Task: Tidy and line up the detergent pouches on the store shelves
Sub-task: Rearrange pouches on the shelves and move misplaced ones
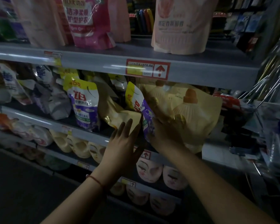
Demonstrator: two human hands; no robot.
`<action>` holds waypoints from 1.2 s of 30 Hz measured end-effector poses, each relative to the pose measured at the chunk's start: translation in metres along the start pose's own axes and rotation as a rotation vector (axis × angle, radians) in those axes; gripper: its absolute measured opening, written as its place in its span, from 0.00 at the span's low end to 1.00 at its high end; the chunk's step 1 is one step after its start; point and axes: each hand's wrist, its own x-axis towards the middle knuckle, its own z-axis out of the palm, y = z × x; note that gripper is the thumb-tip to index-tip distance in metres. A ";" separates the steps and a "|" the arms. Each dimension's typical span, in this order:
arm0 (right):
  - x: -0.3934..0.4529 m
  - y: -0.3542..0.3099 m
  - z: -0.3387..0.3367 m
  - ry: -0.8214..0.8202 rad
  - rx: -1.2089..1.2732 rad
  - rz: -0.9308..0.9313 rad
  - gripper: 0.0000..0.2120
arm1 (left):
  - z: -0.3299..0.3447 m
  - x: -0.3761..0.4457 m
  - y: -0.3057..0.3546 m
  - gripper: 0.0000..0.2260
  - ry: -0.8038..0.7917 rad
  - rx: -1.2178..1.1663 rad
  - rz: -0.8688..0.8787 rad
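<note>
On the middle shelf (90, 135) a purple and yellow detergent pouch (84, 104) stands upright. A second purple and yellow pouch (136, 101) leans to its right. Between them lies a tipped cream pouch (120, 113). My left hand (124, 143) reaches it with straight fingers, the fingertips on its lower edge. My right hand (165, 131) grips the lower side of the leaning purple pouch, next to a large cream pack with bottle pictures (192, 110). The fingers of my right hand are partly hidden behind the pouch.
Pink pouches (87, 21) and a pale peach pouch (181, 25) stand on the top shelf (103, 62). White and purple pouches (44, 94) slump at the middle shelf's left. Cream and pink packs (149, 172) fill the lower shelves. Metal display hooks (268, 84) jut out at right.
</note>
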 end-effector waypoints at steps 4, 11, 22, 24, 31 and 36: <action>0.009 -0.003 0.016 0.131 0.041 0.044 0.31 | 0.002 -0.005 0.002 0.33 -0.006 0.002 -0.024; 0.036 0.006 0.033 0.352 0.005 0.038 0.12 | 0.004 -0.018 0.002 0.32 0.001 -0.033 -0.090; 0.023 0.031 0.014 0.479 0.165 -0.166 0.09 | 0.020 -0.019 0.006 0.30 -0.051 -0.383 -0.206; 0.019 0.036 0.007 0.465 0.252 -0.163 0.11 | 0.025 -0.014 0.012 0.29 -0.078 -0.597 -0.279; -0.013 0.041 -0.024 0.385 0.349 -0.154 0.11 | 0.040 -0.002 0.036 0.16 -0.355 -1.589 -0.691; -0.041 0.039 -0.034 0.317 0.343 -0.158 0.10 | 0.048 0.002 0.044 0.32 -0.607 -1.884 -0.758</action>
